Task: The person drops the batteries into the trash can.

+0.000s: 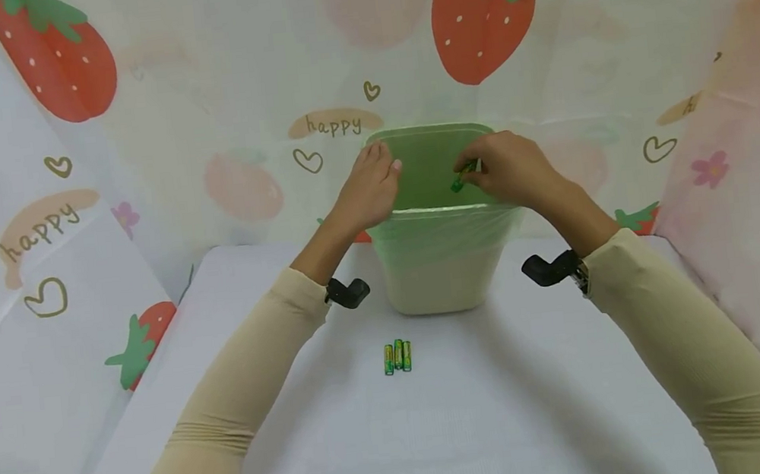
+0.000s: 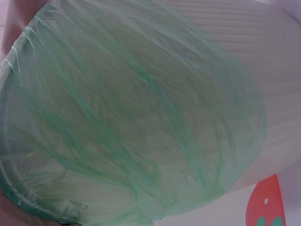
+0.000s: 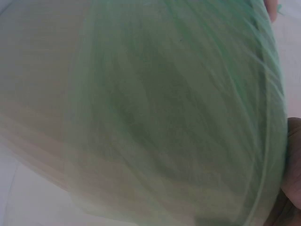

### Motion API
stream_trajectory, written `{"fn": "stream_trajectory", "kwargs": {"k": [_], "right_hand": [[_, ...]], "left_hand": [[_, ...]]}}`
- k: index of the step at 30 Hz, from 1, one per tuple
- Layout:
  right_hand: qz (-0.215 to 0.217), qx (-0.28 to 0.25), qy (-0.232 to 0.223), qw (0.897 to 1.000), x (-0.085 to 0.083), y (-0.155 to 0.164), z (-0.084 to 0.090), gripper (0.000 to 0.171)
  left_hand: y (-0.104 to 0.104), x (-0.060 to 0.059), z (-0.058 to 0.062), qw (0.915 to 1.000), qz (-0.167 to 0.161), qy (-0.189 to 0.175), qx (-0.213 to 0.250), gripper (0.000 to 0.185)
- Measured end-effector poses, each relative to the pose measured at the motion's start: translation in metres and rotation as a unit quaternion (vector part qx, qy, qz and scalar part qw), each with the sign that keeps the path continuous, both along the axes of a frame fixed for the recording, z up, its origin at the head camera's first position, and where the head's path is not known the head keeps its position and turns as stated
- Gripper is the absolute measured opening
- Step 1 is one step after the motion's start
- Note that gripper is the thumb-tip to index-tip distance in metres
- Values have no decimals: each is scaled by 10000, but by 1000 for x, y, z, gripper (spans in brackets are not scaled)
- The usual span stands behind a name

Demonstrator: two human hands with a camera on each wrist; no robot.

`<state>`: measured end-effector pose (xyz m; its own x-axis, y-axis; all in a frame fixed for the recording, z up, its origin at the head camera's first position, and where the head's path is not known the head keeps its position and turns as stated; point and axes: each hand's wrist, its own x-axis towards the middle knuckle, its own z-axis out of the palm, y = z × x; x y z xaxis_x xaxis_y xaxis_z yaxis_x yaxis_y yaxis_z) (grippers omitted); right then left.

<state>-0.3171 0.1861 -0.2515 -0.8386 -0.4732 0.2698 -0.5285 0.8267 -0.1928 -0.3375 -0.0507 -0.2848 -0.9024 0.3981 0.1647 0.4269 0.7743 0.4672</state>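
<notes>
A cream bin (image 1: 434,281) lined with a green plastic bag (image 1: 429,162) stands at the back of the white table. My left hand (image 1: 372,184) rests on the bin's left rim, fingers curled over the edge. My right hand (image 1: 507,167) hovers over the bin's opening and pinches a small green battery (image 1: 460,180). Three green and yellow batteries (image 1: 398,356) lie side by side on the table in front of the bin. In the left wrist view the bag-covered bin wall (image 2: 131,117) fills the frame; in the right wrist view the same green bag (image 3: 178,113) appears blurred.
The white table (image 1: 521,414) spreads out before the bin. A strawberry-print cloth (image 1: 201,94) hangs as a backdrop behind and on both sides. Black wrist camera mounts (image 1: 347,292) sit on both forearms.
</notes>
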Motion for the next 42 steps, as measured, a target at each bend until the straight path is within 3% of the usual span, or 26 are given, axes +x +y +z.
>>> {"fn": "stream_trajectory", "kwargs": {"k": [12,25,37,42], "right_hand": [[-57,165,80,9998,2,1,1,18],[130,-367,654,9971,33,-7,0,13],[570,-966,1243,9859,60,-10,-8,9],[829,-1492,1577,9726,71,-11,-18,6]], "left_hand": [[0,1,0,10000,-67,34,17,60],[0,-2,3,9999,-43,89,-91,60],[-2,-1,2,9999,-43,69,-77,61],[-3,-1,2,9999,-42,36,-88,61]]}}
